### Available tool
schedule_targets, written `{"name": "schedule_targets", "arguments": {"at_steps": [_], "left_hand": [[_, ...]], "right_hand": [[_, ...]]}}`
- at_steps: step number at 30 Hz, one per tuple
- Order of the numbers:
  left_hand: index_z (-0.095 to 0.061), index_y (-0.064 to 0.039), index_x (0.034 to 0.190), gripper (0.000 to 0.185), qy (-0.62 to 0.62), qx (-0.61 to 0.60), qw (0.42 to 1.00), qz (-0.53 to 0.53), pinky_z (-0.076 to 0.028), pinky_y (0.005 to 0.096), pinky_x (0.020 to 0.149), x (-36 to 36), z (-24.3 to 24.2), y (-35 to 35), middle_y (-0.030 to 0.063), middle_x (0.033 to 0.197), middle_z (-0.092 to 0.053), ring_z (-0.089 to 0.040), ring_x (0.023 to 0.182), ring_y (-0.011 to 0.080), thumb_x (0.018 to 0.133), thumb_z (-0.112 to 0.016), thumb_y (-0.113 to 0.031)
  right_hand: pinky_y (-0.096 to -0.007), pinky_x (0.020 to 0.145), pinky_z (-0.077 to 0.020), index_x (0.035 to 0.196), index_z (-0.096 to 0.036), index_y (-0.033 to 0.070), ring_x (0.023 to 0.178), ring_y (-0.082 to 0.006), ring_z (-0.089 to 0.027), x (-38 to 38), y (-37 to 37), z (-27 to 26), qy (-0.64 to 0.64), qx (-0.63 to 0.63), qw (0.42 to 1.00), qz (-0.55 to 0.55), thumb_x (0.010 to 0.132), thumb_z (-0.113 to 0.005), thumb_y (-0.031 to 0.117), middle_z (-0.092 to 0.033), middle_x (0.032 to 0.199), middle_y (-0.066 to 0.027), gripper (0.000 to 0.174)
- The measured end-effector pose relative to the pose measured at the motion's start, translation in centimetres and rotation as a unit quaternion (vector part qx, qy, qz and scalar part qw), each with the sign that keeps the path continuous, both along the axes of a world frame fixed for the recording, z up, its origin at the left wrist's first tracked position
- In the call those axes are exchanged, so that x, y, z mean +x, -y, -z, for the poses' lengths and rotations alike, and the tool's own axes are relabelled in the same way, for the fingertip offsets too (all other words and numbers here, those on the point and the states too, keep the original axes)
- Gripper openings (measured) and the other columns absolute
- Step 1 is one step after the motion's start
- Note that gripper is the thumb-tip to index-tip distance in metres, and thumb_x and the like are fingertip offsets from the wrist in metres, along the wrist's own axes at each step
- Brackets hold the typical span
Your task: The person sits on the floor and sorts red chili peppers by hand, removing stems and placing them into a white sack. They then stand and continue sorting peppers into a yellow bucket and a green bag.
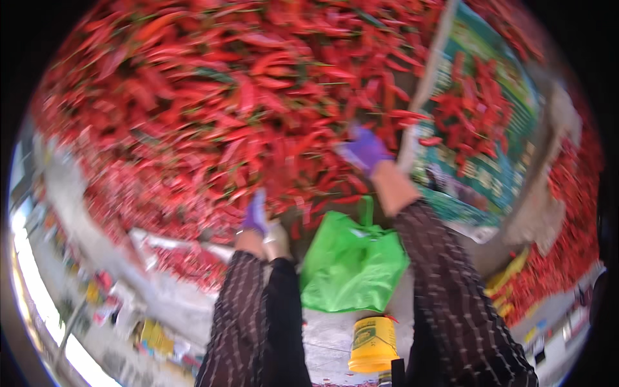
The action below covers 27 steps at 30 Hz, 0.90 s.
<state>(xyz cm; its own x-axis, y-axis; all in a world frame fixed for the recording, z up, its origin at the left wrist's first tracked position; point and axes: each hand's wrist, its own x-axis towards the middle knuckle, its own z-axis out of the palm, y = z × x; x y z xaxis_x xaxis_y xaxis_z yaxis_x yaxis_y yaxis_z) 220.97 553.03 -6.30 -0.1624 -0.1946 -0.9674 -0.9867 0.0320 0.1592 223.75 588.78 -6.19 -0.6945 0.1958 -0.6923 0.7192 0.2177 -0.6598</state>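
Observation:
My left hand (pixel 255 214), in a purple glove, is at the lower edge of a large heap of red chili peppers (pixel 193 111). It shows edge-on and blurred, so its hold is unclear. My right hand (pixel 366 149), in a purple glove too, reaches over the right side of the heap. Its thumb and fingers look apart, with no pepper plainly between them. Some peppers have green stems. Close below my hands, between my forearms, lies a green plastic bag (pixel 355 263) with a loop handle standing up.
A printed green sack (pixel 483 188) at the right carries loose red peppers (pixel 474 106). Behind the bag sits a yellow bucket (pixel 372 343) on the pale floor. More peppers (pixel 575 232) lie at far right, and a smaller pile (pixel 191 263) at lower left.

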Motion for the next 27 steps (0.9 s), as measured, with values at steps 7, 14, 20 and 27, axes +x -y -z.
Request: {"name": "schedule_targets", "arguments": {"at_steps": [7, 14, 20, 27], "left_hand": [[-0.036, -0.017, 0.139, 0.080, -0.009, 0.276, 0.953, -0.128, -0.036, 0.0633, 0.098, 2.3, 1.6, -6.9, 0.0136, 0.140, -0.040, -0.039, 0.126, 0.0389, 0.079, -0.059, -0.065], [-0.051, -0.017, 0.128, 0.059, 0.006, 0.296, 0.955, -0.007, -0.048, 0.0448, 0.083, 2.5, -4.3, -13.4, 0.0025, 0.125, -0.057, -0.052, 0.116, 0.0204, 0.084, -0.058, -0.057], [-0.049, -0.020, 0.128, 0.052, -0.080, 0.324, 0.933, 0.135, -0.054, 0.0348, 0.065, 4.4, -14.0, -28.1, -0.0006, 0.109, -0.063, -0.064, 0.083, 0.0170, 0.085, -0.066, -0.044], [-0.014, -0.025, 0.149, 0.075, -0.160, 0.349, 0.867, 0.317, -0.040, 0.0535, 0.091, 7.2, -24.3, -33.7, 0.0087, 0.151, -0.023, -0.036, 0.129, 0.0333, 0.091, -0.058, -0.042]], "right_hand": [[-0.0369, 0.101, -0.0411, 0.140, -0.030, -0.002, 0.122, -0.0374, -0.047, 0.4, 10.9, 1.1, -0.011, -0.096, 0.994, 0.052, 0.067, -0.074, 0.035, -0.048, 0.130, -0.0260, 0.093], [-0.0385, 0.106, -0.0357, 0.142, -0.031, -0.001, 0.128, -0.0357, -0.042, 4.0, 5.9, -6.2, -0.005, -0.017, 0.999, 0.027, 0.078, -0.061, 0.033, -0.043, 0.135, -0.0283, 0.078], [-0.0326, 0.093, -0.0441, 0.136, -0.037, 0.000, 0.107, -0.0254, -0.056, 11.0, -6.5, -15.6, -0.039, -0.082, 0.968, 0.233, 0.081, -0.065, 0.021, -0.056, 0.117, -0.0202, 0.065], [-0.0427, 0.090, -0.0469, 0.134, -0.044, 0.005, 0.106, -0.0375, -0.058, 22.1, -15.6, -20.7, 0.040, 0.196, 0.956, 0.214, 0.089, -0.052, 0.043, -0.057, 0.119, -0.0250, 0.060]]}}
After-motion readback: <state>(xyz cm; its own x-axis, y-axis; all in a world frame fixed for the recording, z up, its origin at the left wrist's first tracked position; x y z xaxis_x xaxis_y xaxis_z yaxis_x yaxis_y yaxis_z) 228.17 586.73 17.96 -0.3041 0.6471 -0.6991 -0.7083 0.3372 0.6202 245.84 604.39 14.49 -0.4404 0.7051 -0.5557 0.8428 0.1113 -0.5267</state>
